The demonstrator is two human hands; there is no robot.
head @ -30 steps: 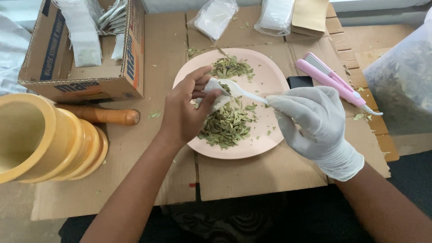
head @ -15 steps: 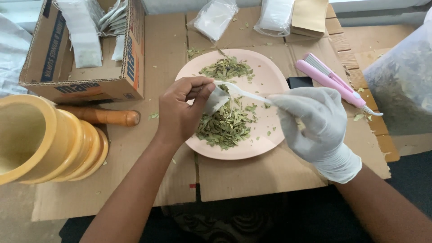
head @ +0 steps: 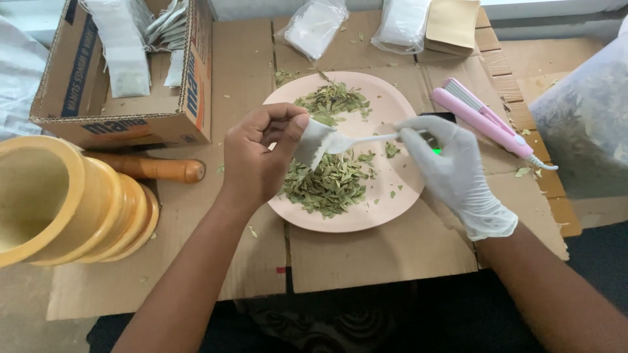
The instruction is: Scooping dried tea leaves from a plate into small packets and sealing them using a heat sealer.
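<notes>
Left hand (head: 256,157): bare, raised over the plate's left edge; thumb and fingertips pinch the rim of a small white paper bag (head: 313,142), holding its mouth toward the spoon.
Right hand (head: 451,171): in a white glove, over the plate's right edge; fingers pressed together around the handle end of a white plastic spoon (head: 356,140).
Spoon: lies approx. level, bowl touching the bag's mouth (whether it carries leaves cannot be told).
Plate (head: 386,117): round, pink, on flattened cardboard (head: 379,248); holds dried green leaves (head: 330,183) in two heaps, the larger just below the bag, the smaller at the far rim.
Pink sealer (head: 487,121): long clamp-type tool w/ cord, right of the plate, beside a small black device.
Mortar (head: 59,199): yellow, on its side at far left; wooden pestle (head: 147,168) just beside it.
Box (head: 124,72): open cardboard carton, upper left, w/ white bags inside.
Packets (head: 314,26): clear and tan pouches along the far edge.
Big bag (head: 582,117): clear plastic, leaf-filled, far right.
</notes>
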